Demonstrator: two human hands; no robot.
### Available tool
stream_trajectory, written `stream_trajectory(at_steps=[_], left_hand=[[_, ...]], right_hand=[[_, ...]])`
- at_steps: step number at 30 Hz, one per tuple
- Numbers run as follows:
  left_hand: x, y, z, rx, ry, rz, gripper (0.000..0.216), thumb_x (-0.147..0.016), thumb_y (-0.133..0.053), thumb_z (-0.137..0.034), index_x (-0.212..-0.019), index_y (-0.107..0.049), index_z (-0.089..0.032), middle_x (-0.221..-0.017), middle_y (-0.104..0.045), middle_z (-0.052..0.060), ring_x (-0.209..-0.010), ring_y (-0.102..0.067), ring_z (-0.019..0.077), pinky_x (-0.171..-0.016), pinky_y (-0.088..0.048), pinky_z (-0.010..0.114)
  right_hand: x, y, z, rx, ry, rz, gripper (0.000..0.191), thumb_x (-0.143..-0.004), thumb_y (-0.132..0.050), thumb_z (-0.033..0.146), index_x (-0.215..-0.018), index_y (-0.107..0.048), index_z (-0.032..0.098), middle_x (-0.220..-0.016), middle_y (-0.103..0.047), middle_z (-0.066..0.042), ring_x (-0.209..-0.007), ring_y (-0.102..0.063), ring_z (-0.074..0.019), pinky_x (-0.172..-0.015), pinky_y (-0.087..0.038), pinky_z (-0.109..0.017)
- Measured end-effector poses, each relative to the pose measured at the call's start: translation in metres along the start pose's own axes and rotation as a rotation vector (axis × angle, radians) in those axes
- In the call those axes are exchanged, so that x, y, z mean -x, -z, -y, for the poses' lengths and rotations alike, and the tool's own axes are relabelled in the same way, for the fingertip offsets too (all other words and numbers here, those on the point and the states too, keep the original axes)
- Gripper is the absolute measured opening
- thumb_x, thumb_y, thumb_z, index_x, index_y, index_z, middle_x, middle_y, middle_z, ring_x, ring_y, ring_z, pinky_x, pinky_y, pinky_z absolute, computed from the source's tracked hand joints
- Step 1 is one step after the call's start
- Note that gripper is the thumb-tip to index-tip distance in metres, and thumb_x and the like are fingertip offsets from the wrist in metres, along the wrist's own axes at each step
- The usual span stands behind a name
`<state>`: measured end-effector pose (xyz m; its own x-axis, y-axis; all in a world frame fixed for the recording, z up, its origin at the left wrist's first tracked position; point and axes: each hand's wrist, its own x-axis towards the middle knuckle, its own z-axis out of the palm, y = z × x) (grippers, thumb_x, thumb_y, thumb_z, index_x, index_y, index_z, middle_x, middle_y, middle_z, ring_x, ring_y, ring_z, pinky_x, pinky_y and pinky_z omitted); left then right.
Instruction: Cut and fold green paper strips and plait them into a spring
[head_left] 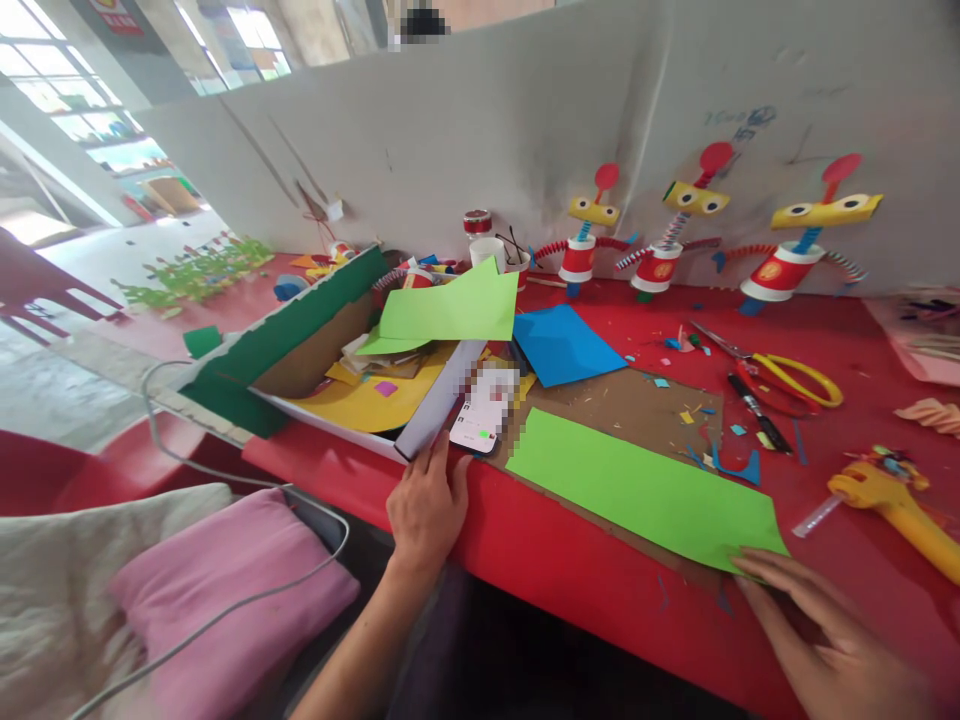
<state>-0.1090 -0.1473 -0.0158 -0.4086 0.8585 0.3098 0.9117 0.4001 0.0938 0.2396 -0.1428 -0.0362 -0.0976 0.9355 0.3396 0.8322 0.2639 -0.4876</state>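
Note:
A long bright green sheet of paper (645, 490) lies on a brown cardboard mat (645, 400) at the front of the red table. My right hand (832, 630) has its fingertips over the sheet's near right corner, thumb close below, pinching the edge. My left hand (427, 505) rests at the table's front edge with fingers stretched out, between a phone (484, 410) with a lit screen and the corner of an open box (330, 430). Its fingertips touch the box corner or the phone's side; I cannot tell which. Another light green sheet (450, 310) lies across the box.
Blue paper (570, 345) lies behind the mat. Yellow-handled scissors (795, 378), a black marker (759, 412) and a yellow glue gun (892, 500) are on the right. Three paper-cup figures (577, 260) stand along the white partition (465, 130). A grey cable (225, 610) hangs at left.

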Motion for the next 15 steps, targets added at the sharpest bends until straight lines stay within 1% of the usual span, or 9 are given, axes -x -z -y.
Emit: stream_trajectory(at_steps=[2,5,10,15], left_hand=[[-0.0011,0.0033,-0.0035,-0.031,0.026,0.070,0.050,-0.089,-0.031,-0.046,-0.130,-0.044,-0.020,-0.114,-0.062,0.010,-0.093,-0.061,0.0269,-0.068,-0.047,0.035],[-0.0036,0.0073,-0.0072,-0.061,0.042,0.125,0.053,-0.089,-0.027,-0.048,-0.134,-0.039,-0.023,-0.111,-0.063,0.011,-0.091,-0.062,0.0267,-0.066,-0.046,0.034],[-0.0058,0.0091,-0.0087,-0.083,0.031,0.143,0.054,-0.090,-0.023,-0.048,-0.138,-0.032,-0.026,-0.112,-0.063,0.010,-0.089,-0.062,0.0257,-0.063,-0.045,0.033],[-0.0060,0.0080,-0.0089,-0.078,0.033,0.140,0.054,-0.090,-0.023,-0.049,-0.136,-0.036,-0.025,-0.115,-0.061,0.011,-0.091,-0.061,0.0249,-0.065,-0.045,0.032]], right_hand=[[-0.0005,0.0002,-0.0007,0.001,0.002,-0.010,0.034,-0.080,-0.046,0.053,-0.090,-0.063,0.026,-0.090,-0.069,-0.003,-0.074,-0.067,-0.0221,-0.068,-0.052,-0.033],[-0.0012,0.0015,0.0004,0.021,0.020,-0.015,0.034,-0.081,-0.045,0.053,-0.091,-0.062,0.026,-0.090,-0.069,-0.003,-0.076,-0.066,-0.0226,-0.069,-0.052,-0.034],[-0.0017,0.0026,0.0042,0.029,0.030,-0.009,0.032,-0.082,-0.044,0.052,-0.093,-0.061,0.027,-0.093,-0.068,-0.002,-0.081,-0.066,-0.0224,-0.071,-0.052,-0.033],[0.0002,0.0011,0.0013,0.037,0.019,-0.013,0.034,-0.083,-0.042,0.054,-0.094,-0.061,0.027,-0.095,-0.068,-0.002,-0.081,-0.066,-0.0223,-0.070,-0.051,-0.032]])
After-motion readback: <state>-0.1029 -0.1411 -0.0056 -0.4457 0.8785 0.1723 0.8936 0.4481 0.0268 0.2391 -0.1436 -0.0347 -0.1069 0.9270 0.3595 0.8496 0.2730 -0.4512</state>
